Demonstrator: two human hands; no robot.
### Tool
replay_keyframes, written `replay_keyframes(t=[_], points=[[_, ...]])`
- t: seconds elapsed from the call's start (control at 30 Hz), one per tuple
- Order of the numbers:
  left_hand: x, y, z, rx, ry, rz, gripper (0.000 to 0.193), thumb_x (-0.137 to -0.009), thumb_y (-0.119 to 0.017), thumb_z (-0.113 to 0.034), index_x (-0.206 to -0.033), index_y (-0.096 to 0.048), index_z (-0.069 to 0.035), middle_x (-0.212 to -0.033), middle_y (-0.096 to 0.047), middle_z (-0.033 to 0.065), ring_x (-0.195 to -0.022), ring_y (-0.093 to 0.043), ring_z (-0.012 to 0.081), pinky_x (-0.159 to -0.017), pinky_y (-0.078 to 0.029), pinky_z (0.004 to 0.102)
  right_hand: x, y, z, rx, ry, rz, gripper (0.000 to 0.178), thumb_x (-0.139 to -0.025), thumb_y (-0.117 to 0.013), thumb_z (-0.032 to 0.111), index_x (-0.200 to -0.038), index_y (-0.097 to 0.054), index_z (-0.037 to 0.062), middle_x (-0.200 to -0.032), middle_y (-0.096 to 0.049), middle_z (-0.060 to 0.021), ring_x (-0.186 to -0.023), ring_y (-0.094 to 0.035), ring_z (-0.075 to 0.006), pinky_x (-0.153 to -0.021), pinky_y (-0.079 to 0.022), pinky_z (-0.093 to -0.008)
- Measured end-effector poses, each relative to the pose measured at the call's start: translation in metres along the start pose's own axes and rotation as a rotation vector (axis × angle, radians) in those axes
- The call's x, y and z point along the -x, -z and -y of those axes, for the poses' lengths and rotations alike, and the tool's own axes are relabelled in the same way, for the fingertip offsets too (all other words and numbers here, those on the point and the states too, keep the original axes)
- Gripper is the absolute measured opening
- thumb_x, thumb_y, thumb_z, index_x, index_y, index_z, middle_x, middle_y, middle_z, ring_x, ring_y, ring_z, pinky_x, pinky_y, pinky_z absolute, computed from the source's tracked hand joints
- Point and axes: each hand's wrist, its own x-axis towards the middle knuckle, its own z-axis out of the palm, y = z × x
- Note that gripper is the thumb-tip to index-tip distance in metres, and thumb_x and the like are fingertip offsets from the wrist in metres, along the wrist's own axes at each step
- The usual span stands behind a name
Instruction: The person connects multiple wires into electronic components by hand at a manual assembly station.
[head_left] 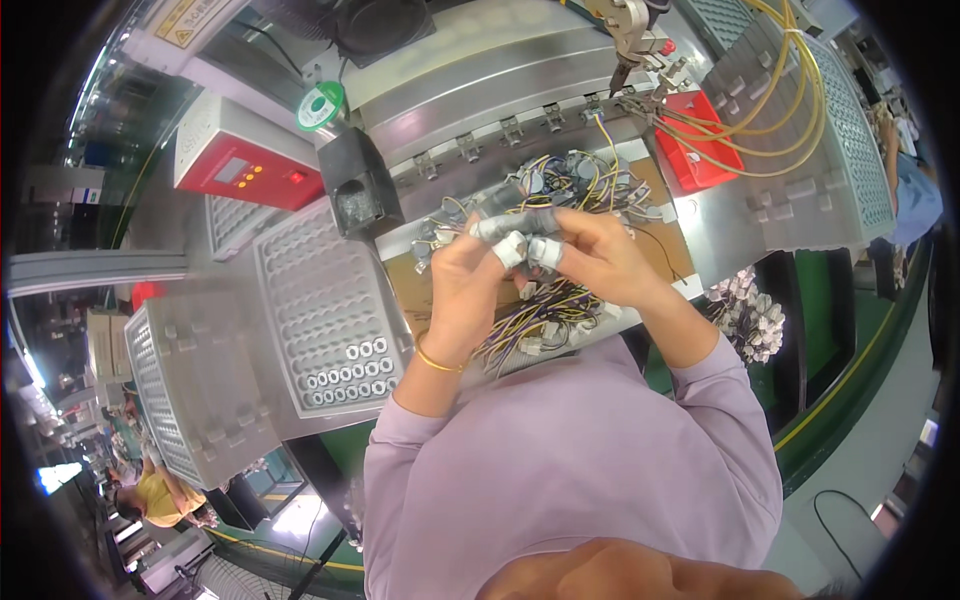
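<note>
My left hand (462, 290) and my right hand (615, 262) meet over the middle of the workbench. Thumbs and fingers are pinched together, with white and grey wraps on several fingertips. Whatever sits between them is too small and covered to make out. Just below the fingers lies a bundle of purple, yellow and black wires (545, 315) with white connectors. Beyond the hands is a heap of small round grey parts with wires (580, 178). Both lots rest on a brown board (412, 292).
To the left lies a white pocketed tray (290, 265) with several small metal rings (350, 378). Behind it stand a red-and-white control box (250, 160), a black holder (358, 185) and a solder spool (320, 105). A red bin (715, 165) and yellow tubes (790, 130) are at right.
</note>
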Motion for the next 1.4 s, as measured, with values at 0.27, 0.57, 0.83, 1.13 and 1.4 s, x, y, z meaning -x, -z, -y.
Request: replay_keyframes(t=[0.27,0.57,0.83,1.13,1.4], points=[[-0.007,0.008,0.047,-0.889,-0.445,0.232,0.049,-0.076,-0.056,-0.002,-0.122,-0.04,0.002,-0.113,-0.049,0.016,-0.081,-0.054,0.0265,-0.068,-0.047,0.0328,-0.01,0.046,-0.025,0.12,0.069,-0.473,0.017,-0.074,-0.055,0.004,-0.09,-0.058,-0.0001,-0.069,-0.058,-0.0015,-0.057,-0.054,-0.0073,-0.05,-0.043,-0.0206],[-0.019,0.02,0.059,-1.254,-0.633,0.198,0.042,-0.071,-0.055,0.002,-0.113,-0.051,-0.001,-0.109,-0.052,0.0187,-0.087,-0.053,0.0325,-0.077,-0.043,0.0358,-0.043,0.106,-0.072,-0.345,0.145,-0.965,0.004,-0.075,-0.053,0.004,-0.079,-0.053,0.0023,-0.062,-0.052,-0.0031,-0.04,-0.044,-0.011,-0.037,-0.036,-0.0236],[0.027,0.071,0.024,-0.894,-0.365,-0.131,0.026,-0.076,-0.057,0.001,-0.102,-0.06,0.0,-0.099,-0.06,0.0143,-0.088,-0.059,0.0234,-0.077,-0.045,0.0281,-0.043,0.115,-0.061,-0.176,0.131,-0.968,0.017,-0.079,-0.049,0.005,-0.063,-0.046,0.0034,-0.055,-0.051,-0.0071,-0.044,-0.051,-0.0163,-0.042,-0.045,-0.0283],[0.056,0.081,0.065,-1.42,-0.476,0.129,0.033,-0.065,-0.065,-0.006,-0.098,-0.063,-0.005,-0.061,-0.051,0.0065,-0.056,-0.043,0.0202,-0.051,-0.039,0.0298,-0.049,0.114,-0.074,-0.239,0.139,-0.931,0.011,-0.08,-0.045,0.003,-0.082,-0.054,-0.0041,-0.073,-0.059,-0.0147,-0.053,-0.057,-0.0209,-0.05,-0.05,-0.0309],[0.043,0.084,0.047,-1.182,-0.318,-0.041,0.023,-0.067,-0.062,-0.005,-0.09,-0.065,-0.003,-0.064,-0.057,0.0088,-0.057,-0.053,0.0217,-0.053,-0.044,0.0298,-0.043,0.124,-0.056,0.134,0.047,-0.891,0.014,-0.081,-0.05,0.008,-0.087,-0.057,-0.0019,-0.077,-0.06,-0.0113,-0.058,-0.056,-0.0149,-0.052,-0.049,-0.0281]])
